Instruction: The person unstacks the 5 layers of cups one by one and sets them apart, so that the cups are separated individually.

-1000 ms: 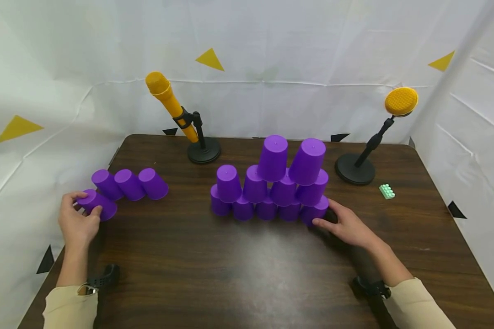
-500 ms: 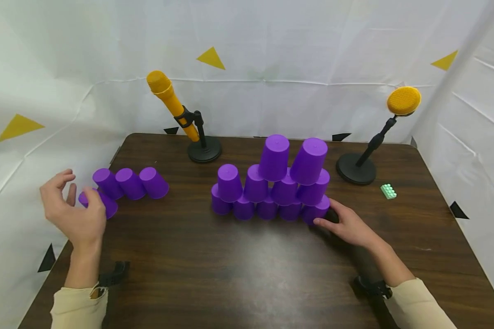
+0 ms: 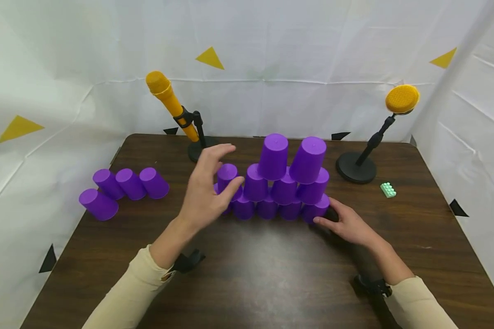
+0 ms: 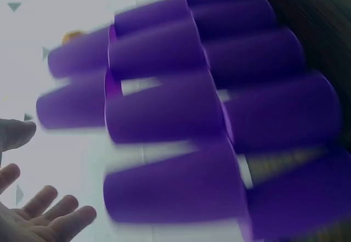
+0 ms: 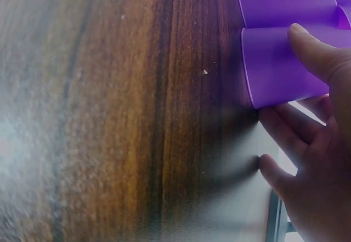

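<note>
Upturned purple plastic cups form a stepped wall in three rows, with two cups on top: the left top cup (image 3: 273, 157) and the right top cup (image 3: 308, 160). My left hand (image 3: 203, 194) hovers in front of the wall's left end, thumb and fingers spread apart and holding nothing. It partly covers the leftmost middle-row cup (image 3: 227, 172). At the other end, my right hand (image 3: 347, 225) holds the rightmost bottom cup (image 3: 314, 210). In the right wrist view its thumb lies across that cup (image 5: 269, 66) and its fingers touch the side.
On the table's left, a single upturned cup (image 3: 99, 204) stands before a row of three more cups (image 3: 130, 184). Behind are a yellow microphone (image 3: 170, 103) on a stand and a round yellow-headed stand (image 3: 401, 99). A mint toy brick (image 3: 388, 189) lies at right.
The left hand released the single cup at the left, lifted, and swung right to the wall's left end. That cup stayed in place. The right hand stays at its cup.
</note>
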The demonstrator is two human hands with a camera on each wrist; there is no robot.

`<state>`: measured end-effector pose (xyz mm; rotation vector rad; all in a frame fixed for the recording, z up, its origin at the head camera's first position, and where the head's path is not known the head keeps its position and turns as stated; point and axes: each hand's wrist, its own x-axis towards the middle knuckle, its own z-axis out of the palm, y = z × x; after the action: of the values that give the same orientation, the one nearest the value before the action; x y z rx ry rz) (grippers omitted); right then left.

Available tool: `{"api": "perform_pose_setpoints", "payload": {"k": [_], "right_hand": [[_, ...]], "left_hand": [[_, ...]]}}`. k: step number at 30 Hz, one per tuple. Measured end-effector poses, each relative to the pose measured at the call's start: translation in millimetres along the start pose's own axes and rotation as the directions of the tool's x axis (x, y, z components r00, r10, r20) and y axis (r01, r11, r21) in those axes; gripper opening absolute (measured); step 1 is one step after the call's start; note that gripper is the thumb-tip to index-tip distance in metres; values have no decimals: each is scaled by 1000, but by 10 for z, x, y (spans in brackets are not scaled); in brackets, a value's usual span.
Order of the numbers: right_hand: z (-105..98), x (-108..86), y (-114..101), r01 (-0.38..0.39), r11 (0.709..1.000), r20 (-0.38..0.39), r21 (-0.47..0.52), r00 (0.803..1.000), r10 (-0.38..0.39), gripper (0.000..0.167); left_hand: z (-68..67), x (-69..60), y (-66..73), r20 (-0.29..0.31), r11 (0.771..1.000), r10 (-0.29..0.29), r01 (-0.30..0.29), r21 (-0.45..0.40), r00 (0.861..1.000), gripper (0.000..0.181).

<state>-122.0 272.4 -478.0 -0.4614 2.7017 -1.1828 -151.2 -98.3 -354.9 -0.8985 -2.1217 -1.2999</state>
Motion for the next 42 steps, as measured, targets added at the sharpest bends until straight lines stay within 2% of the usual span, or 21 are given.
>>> {"api": "perform_pose_setpoints", "payload": {"k": [4, 9, 15, 18, 21, 23, 26, 30, 33, 34, 36, 38, 40, 42], "right_hand": [[21, -9, -1, 9, 1000, 1, 3, 1000, -9, 69], [13, -15, -9, -1, 1000, -7, -9, 1000, 1, 69], [3, -7, -9, -4, 1000, -4, -15, 1000, 4, 69], [3, -9, -9, -1, 1000, -3, -9, 1000, 1, 69], [4, -11, -3, -6, 1000, -7, -12, 1000, 6, 69], [2, -9, -4, -9, 1000, -5, -14, 1000, 9, 69], [-1, -3, -5, -14, 1000, 2, -16, 1000, 14, 70], [-18, 0, -6, -5, 1000, -1, -14, 1000, 5, 70], [-38, -4, -14, -1, 1000, -13, -19, 1000, 1, 69], [-39, -6, -14, -3, 1000, -13, -18, 1000, 3, 69], [-36, -12, -14, -8, 1000, -9, -16, 1000, 7, 70], [-28, -16, -17, -11, 1000, 1, -10, 1000, 11, 71], [-18, -15, -16, -11, 1000, 8, -6, 1000, 11, 72], [-21, -11, -20, -8, 1000, 5, -9, 1000, 8, 72]], "left_hand": [[320, 174, 48, 81, 999, 48, -48, 4, 996, 65], [576, 301, 82, 99, 999, 32, -30, -27, 995, 64], [696, 329, 85, 59, 1000, -27, 27, 3, 998, 53], [708, 341, 72, 43, 999, -32, 32, -3, 999, 49], [677, 341, 70, 17, 999, -22, 23, -44, 1000, 44], [620, 321, 79, -10, 997, -15, 14, -77, 1000, 42], [456, 256, 109, -66, 994, -5, -3, -112, 998, 41], [125, 142, 204, -163, 990, -2, -22, -140, 987, 40], [-159, 53, 282, -236, 993, -30, 1, -121, 971, 39], [-256, 13, 294, -255, 994, -50, 24, -102, 966, 39], [-438, -97, 259, -302, 995, -93, 81, -50, 949, 38], [-607, -252, 134, -348, 988, -140, 152, 10, 927, 39], [-770, -448, -68, -400, 969, -191, 237, 68, 896, 40], [-916, -658, -327, -444, 936, -239, 326, 129, 864, 42]]}}
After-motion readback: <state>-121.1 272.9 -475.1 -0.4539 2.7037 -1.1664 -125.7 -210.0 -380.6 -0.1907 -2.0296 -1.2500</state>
